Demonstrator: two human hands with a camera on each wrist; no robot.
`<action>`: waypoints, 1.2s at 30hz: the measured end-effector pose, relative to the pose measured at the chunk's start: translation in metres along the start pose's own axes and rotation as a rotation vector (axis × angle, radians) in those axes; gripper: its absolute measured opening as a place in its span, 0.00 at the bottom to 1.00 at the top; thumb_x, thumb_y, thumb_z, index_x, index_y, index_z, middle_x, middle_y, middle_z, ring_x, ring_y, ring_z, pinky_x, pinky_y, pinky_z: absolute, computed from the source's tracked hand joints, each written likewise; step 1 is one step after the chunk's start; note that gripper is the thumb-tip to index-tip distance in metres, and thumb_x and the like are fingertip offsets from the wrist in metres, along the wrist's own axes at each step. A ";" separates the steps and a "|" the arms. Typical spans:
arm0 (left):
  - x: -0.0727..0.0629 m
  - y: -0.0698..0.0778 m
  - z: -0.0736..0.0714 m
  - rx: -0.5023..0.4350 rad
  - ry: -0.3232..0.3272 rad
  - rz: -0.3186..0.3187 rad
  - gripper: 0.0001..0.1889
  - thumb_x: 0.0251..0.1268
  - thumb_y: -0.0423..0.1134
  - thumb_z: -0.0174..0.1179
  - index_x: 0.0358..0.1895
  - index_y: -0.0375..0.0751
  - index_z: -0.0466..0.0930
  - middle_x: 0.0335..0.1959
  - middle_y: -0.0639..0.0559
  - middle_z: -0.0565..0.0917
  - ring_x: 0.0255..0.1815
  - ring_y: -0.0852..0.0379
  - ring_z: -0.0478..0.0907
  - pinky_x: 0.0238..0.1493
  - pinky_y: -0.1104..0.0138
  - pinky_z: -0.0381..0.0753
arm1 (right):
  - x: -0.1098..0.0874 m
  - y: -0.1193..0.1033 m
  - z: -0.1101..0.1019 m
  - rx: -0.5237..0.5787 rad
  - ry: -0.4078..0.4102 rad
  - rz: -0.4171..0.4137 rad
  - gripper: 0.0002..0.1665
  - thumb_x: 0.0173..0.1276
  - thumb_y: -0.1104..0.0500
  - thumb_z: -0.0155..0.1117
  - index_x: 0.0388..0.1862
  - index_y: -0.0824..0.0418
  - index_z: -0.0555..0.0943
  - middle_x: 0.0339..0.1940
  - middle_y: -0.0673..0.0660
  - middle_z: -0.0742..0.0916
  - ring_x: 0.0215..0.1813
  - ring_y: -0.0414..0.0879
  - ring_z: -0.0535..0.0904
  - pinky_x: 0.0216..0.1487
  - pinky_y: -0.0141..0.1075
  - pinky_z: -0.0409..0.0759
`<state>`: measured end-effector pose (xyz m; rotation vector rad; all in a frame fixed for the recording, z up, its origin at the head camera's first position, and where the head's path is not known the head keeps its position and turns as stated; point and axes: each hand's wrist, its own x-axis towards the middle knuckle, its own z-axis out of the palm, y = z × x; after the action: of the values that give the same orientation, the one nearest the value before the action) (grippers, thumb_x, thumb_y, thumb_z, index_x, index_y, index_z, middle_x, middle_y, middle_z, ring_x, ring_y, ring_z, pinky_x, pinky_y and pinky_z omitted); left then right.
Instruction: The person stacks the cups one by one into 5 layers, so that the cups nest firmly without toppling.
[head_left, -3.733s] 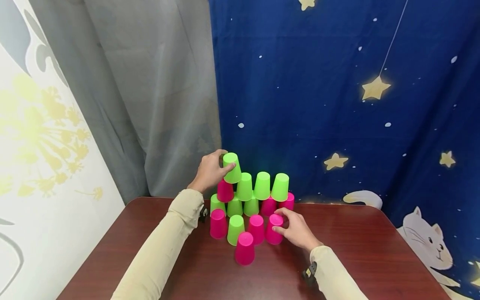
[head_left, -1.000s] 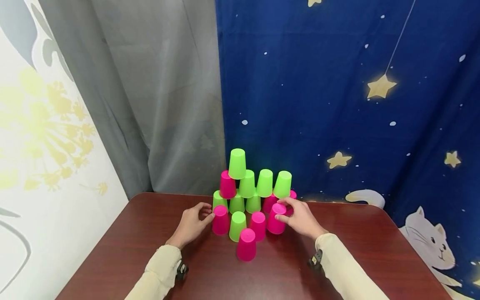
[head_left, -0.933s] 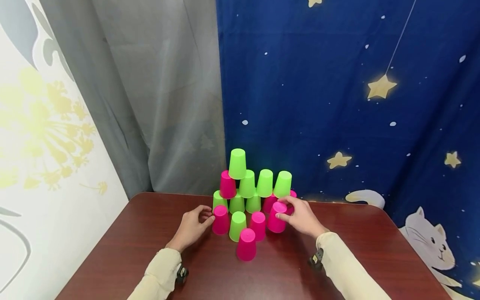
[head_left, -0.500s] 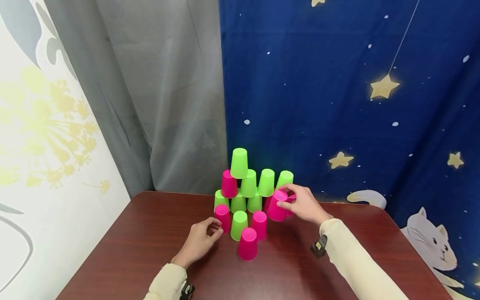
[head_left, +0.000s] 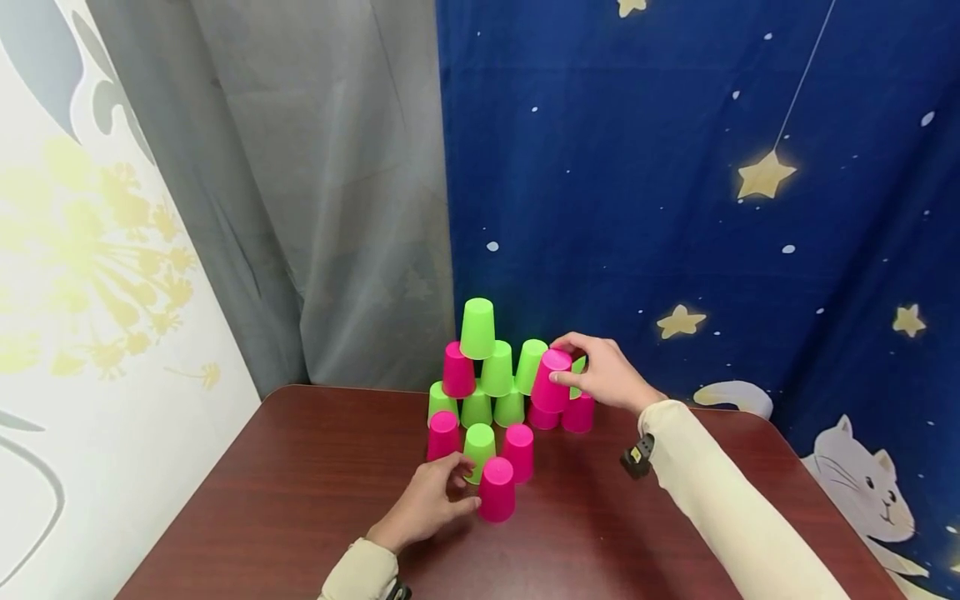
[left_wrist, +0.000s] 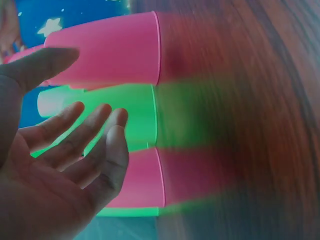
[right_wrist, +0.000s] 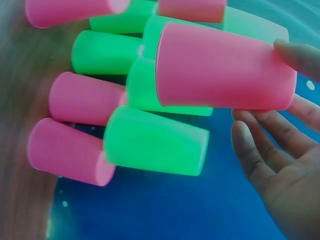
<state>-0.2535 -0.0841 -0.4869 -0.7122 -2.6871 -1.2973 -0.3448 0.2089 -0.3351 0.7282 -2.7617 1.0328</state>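
Observation:
My right hand (head_left: 606, 371) holds an upside-down pink cup (head_left: 551, 382) near its closed end, raised in front of the right side of the cup stack. In the right wrist view that cup (right_wrist: 225, 67) sits between thumb and fingers, and a green cup (right_wrist: 156, 142) stands just beyond it. My left hand (head_left: 427, 500) is beside the frontmost pink cup (head_left: 497, 492), thumb near its side. The left wrist view shows the left hand's fingers (left_wrist: 117, 145) spread, not wrapped round anything. Whether the thumb touches the cup, I cannot tell.
Behind stands a tiered stack of green and pink cups, topped at the left by a green cup (head_left: 477, 329). Before it stand a pink cup (head_left: 443, 435), a green cup (head_left: 478, 450) and another pink cup (head_left: 518, 452) on the brown table (head_left: 300, 475). Curtains hang behind.
The green cup from my left hand now tops the stack's left side; that hand has come down to the front pink cup. My right hand has lifted its pink cup up from the front row.

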 end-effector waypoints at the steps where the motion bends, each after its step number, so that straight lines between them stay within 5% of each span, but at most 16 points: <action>1: 0.000 0.001 0.001 0.005 -0.011 0.002 0.22 0.56 0.37 0.73 0.52 0.35 0.78 0.43 0.44 0.86 0.41 0.48 0.85 0.45 0.65 0.85 | 0.002 -0.003 -0.002 0.000 0.001 -0.005 0.26 0.62 0.54 0.75 0.59 0.54 0.80 0.48 0.56 0.86 0.46 0.49 0.81 0.42 0.36 0.83; 14: 0.005 0.010 0.021 -0.002 -0.028 -0.031 0.26 0.56 0.42 0.74 0.57 0.42 0.77 0.47 0.51 0.84 0.43 0.56 0.84 0.46 0.64 0.85 | 0.039 -0.029 -0.007 -0.038 0.060 -0.010 0.23 0.65 0.51 0.72 0.57 0.55 0.81 0.48 0.56 0.87 0.50 0.51 0.81 0.49 0.43 0.83; 24: 0.008 0.012 0.029 0.094 0.019 -0.024 0.25 0.55 0.46 0.74 0.55 0.44 0.77 0.42 0.55 0.85 0.40 0.63 0.81 0.41 0.70 0.81 | 0.074 -0.042 0.001 -0.089 0.127 0.073 0.23 0.66 0.50 0.71 0.55 0.60 0.80 0.46 0.59 0.87 0.48 0.53 0.81 0.49 0.43 0.82; 36: 0.006 0.018 0.028 0.135 0.025 -0.030 0.24 0.54 0.47 0.75 0.54 0.46 0.78 0.42 0.57 0.84 0.41 0.60 0.81 0.41 0.69 0.80 | 0.090 -0.042 0.010 -0.102 0.133 0.132 0.25 0.66 0.49 0.70 0.55 0.61 0.79 0.48 0.61 0.87 0.50 0.54 0.79 0.51 0.45 0.81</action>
<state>-0.2476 -0.0510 -0.4907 -0.6389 -2.7430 -1.1102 -0.4036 0.1394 -0.2949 0.4513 -2.7531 0.9183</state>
